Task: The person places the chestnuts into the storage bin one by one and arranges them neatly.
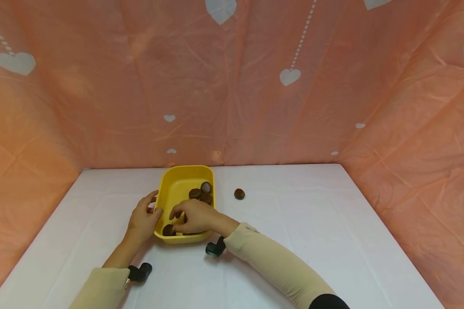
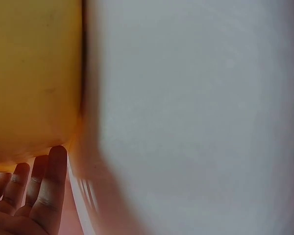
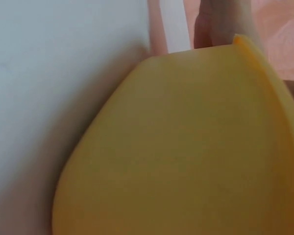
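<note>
A yellow tray (image 1: pixel 173 189) stands on the white table, with several brown chestnuts (image 1: pixel 195 193) along its right side. My left hand (image 1: pixel 142 219) holds the tray's left edge, thumb at the rim. In the left wrist view, its fingers (image 2: pixel 51 191) touch the tray's outer wall (image 2: pixel 34 88). My right hand (image 1: pixel 197 216) reaches into the near half of the tray with bent fingers, and a gap shows between thumb and forefinger. Its thumb is close by a chestnut (image 1: pixel 169 230) in the near left corner. Something dark under the palm is mostly hidden. The right wrist view shows only the tray's outside (image 3: pixel 176 142) and blurred fingers beyond.
A single chestnut (image 1: pixel 239 194) lies on the table right of the tray. The white tabletop (image 1: pixel 313 223) ends at an orange cloth backdrop (image 1: pixel 236 120) with pale hearts. Each wrist carries a small black camera (image 1: pixel 140 272).
</note>
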Tool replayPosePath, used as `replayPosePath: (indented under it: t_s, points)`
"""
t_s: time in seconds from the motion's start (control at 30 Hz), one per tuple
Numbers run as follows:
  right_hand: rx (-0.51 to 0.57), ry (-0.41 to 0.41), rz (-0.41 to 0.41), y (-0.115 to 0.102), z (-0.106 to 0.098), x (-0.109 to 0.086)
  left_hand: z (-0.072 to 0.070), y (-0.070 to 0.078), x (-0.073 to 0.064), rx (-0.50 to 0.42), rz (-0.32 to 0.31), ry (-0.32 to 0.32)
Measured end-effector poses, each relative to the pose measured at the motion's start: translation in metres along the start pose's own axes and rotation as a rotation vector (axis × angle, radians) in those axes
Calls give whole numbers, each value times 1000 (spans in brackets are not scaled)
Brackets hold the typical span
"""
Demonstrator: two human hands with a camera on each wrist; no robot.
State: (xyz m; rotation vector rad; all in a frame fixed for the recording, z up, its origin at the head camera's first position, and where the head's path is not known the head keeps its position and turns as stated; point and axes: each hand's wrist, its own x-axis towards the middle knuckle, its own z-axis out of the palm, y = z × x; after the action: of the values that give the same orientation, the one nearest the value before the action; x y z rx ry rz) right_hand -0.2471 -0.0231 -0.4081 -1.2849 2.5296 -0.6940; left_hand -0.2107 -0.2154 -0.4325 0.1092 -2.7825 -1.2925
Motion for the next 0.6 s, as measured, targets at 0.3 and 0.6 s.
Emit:
replayPosePath:
  t_s: [0.3, 0.6]
  points:
    - [52, 69, -7, 8, -11, -13, 1, -3, 2, -1, -5, -4]
    - [117, 132, 8, 24, -29, -27, 1, -3, 1, -8, -19, -6]
